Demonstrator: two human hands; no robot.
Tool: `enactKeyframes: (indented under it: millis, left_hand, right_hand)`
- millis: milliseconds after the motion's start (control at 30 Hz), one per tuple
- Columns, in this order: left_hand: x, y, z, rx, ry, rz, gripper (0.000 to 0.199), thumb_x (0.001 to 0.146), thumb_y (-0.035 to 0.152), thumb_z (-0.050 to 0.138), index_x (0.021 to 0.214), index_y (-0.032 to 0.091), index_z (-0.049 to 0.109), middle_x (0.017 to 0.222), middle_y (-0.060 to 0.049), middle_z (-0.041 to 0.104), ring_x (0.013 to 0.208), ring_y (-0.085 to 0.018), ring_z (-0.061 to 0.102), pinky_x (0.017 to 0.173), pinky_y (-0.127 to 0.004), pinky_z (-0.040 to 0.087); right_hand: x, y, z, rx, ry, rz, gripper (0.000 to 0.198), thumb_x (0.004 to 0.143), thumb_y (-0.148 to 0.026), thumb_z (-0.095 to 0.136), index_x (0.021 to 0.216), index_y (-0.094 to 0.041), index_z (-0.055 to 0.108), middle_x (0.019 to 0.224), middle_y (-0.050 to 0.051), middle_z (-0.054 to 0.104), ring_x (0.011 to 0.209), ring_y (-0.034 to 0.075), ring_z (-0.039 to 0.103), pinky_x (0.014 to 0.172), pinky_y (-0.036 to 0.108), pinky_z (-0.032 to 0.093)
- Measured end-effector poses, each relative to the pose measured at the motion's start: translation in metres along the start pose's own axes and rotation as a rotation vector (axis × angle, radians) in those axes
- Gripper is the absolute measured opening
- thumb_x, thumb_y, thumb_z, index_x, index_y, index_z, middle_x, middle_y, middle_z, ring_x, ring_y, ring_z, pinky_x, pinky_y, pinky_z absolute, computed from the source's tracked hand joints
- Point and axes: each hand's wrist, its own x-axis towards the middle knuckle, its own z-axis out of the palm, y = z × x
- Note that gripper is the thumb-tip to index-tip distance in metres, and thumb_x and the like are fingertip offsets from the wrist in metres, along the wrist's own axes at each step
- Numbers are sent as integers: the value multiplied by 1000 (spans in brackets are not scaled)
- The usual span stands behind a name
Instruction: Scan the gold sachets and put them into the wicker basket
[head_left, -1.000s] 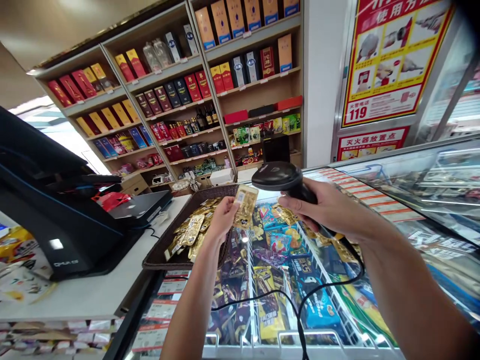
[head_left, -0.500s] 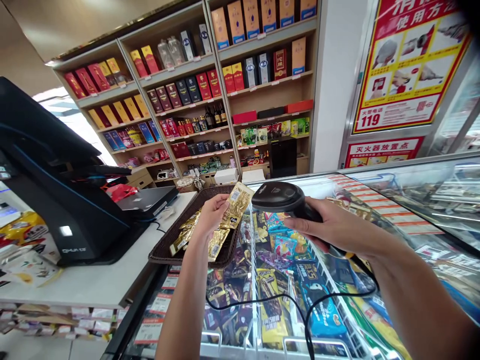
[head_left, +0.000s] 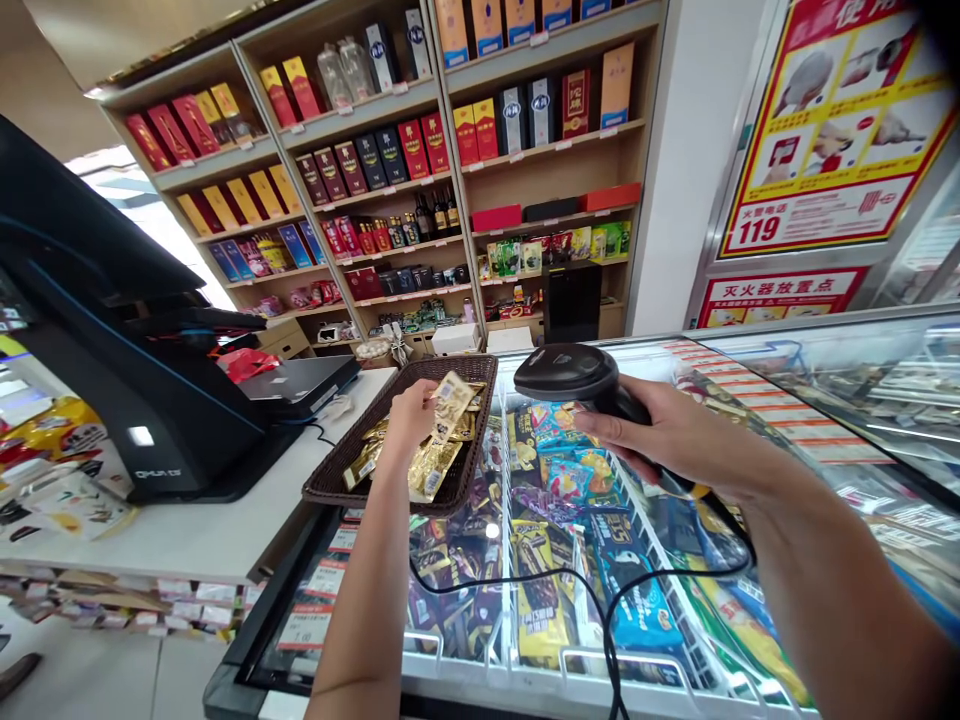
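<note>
Pinched in my left hand [head_left: 412, 418] is a gold foil packet [head_left: 453, 402] with a barcode label, held over a dark brown wicker basket [head_left: 330, 490]. More gold packets [head_left: 433, 470] lie inside that basket, partly behind my hand. My right hand [head_left: 660, 430] is wrapped around the handle of a black barcode scanner [head_left: 566, 372], whose head points left toward the basket. From the handle a black cable [head_left: 675, 574] loops down across the freezer glass.
Under the glass of the chest freezer [head_left: 247, 665] lie several wrapped ice creams [head_left: 541, 590]. A black register terminal [head_left: 187, 440] stands on the white counter [head_left: 277, 520] at left. Shelves [head_left: 360, 95] of boxed bottles line the back wall.
My left hand has moved left and slightly down with the gold packet, away from the scanner and over the basket. My right hand keeps hold of the scanner. The view has shifted a little.
</note>
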Motion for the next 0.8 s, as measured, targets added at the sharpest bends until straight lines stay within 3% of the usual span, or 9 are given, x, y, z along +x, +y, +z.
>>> enactKeyframes:
  millis: [100,200,300,367,467,633,700,800]
  left_hand:
    - [11,-22,3,57,19,-68,30,78,18,63,107,14,68,99,-18,73,101,-33,66,87,-40,48]
    - [22,-25,11,40,28,-54,50,82,14,58,131,13,55,118,-20,68,116,-30,62,95,-40,47]
    - [32,-10,15,40,69,7,66,83,12,56,146,16,39,150,-21,42,143,-31,36,111,-43,35]
    - [37,5,19,48,86,49,65,84,14,57,146,17,39,158,-20,28,148,-33,25,115,-46,29]
    - [40,33,37,54,43,148,51,87,20,56,137,18,49,151,-18,36,143,-32,34,116,-46,28]
    - [28,79,119,49,-259,314,31,86,29,62,115,19,66,131,-13,61,126,-28,53,111,-40,36]
    - [18,92,160,55,-381,300,31,82,33,67,110,20,69,127,-13,65,121,-29,58,106,-37,41]
    - [6,103,215,84,-448,177,45,78,40,71,116,15,66,135,-19,60,130,-36,52,106,-40,40]
  right_hand:
    - [-1,0,-4,9,16,-10,50,75,-64,71,94,-19,61,54,-4,53,41,10,48,41,24,38]
    - [-2,0,-9,26,35,-22,50,75,-66,70,91,-19,60,55,-4,53,41,10,48,41,24,38]
    - [-4,-1,-17,41,63,-47,49,78,-67,67,89,-20,58,57,-4,53,41,9,47,40,23,37]
    - [-5,0,-23,41,89,-59,49,78,-67,67,88,-20,57,57,-4,53,40,9,46,40,23,37]
    - [-7,1,-34,52,159,-68,49,77,-67,67,86,-20,55,56,-3,54,40,9,47,39,23,36]
    - [-12,0,-50,109,270,-76,52,74,-67,70,86,-20,54,56,-3,54,41,9,48,39,22,35]
    - [-14,-1,-54,119,283,-76,53,73,-67,71,87,-20,54,55,-3,54,41,9,48,39,22,36]
    - [-18,-2,-57,125,292,-83,53,73,-67,72,88,-20,54,55,-4,54,41,9,48,39,22,36]
